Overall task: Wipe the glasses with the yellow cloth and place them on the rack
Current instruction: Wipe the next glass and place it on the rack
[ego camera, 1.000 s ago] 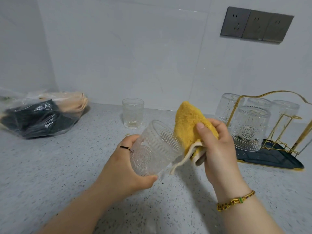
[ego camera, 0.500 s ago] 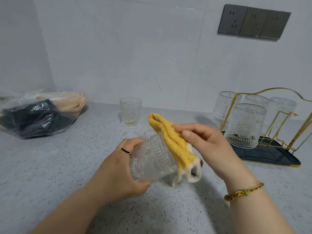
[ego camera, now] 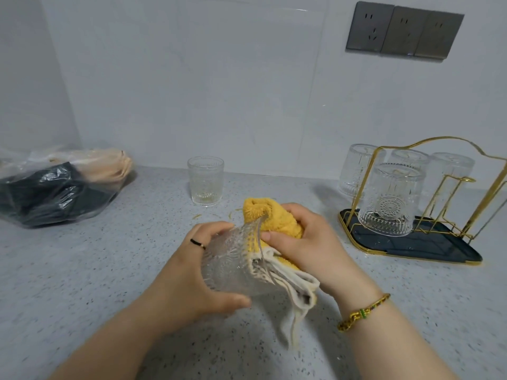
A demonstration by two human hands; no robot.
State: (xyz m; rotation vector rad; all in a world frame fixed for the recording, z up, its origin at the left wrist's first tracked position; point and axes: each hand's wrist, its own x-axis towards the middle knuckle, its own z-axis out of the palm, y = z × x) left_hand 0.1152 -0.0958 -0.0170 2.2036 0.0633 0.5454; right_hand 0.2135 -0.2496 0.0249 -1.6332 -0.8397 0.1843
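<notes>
My left hand (ego camera: 192, 272) grips a clear embossed glass (ego camera: 233, 259) on its side, mouth toward the right. My right hand (ego camera: 307, 242) holds the yellow cloth (ego camera: 274, 215) pushed into and over the glass's rim, its white backing hanging below. A second glass (ego camera: 205, 181) stands upright on the counter near the wall. The gold wire rack (ego camera: 450, 204) on a dark tray (ego camera: 411, 244) sits at the right, with several glasses upside down on it, the nearest inverted glass (ego camera: 391, 198) in front.
A clear plastic bag (ego camera: 55, 187) with dark and beige contents lies at the far left of the speckled grey counter (ego camera: 82, 270). A white tiled wall runs behind, with grey sockets (ego camera: 404, 30) high on the right.
My right hand has brought the cloth down from above the glass's mouth and pressed it into and around the rim. The left hand has kept its hold on the glass.
</notes>
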